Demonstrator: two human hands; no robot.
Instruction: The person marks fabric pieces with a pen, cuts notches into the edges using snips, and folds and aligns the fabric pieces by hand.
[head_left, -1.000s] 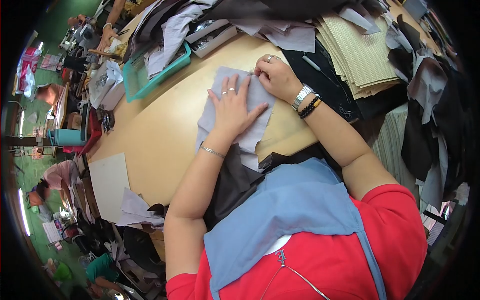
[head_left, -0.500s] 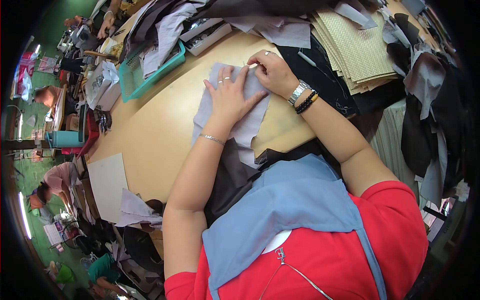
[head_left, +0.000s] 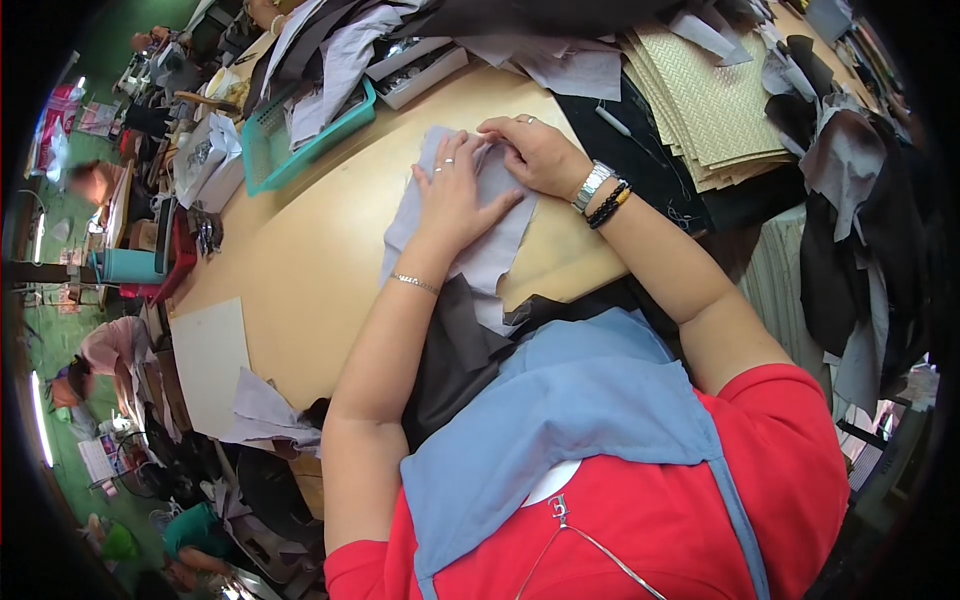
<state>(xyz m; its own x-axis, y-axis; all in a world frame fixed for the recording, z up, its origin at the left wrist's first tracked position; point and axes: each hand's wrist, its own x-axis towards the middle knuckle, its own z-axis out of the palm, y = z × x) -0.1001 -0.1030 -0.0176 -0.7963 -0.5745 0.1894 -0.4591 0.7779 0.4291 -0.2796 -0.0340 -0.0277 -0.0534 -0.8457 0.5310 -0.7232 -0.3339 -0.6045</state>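
A piece of light grey-purple fabric lies on the wooden table under both hands. My left hand rests on it with the fingers spread, pressing it down. At the upper edge of the fabric, my right hand is bent with thumb and forefinger close together near the left fingertips. Whatever it pinches is too small to make out. Dark fabric hangs from the near table edge, partly under my left forearm and beside the blue apron.
A teal basket and a white box stand at the far edge. Woven yellowish sheets and a white-handled tool lie to the right. A white board is at left. Other people work at the far left.
My right hand has moved left along the fabric's upper edge, closer to the left fingertips. My left hand has shifted slightly left, its fingers a little closer together.
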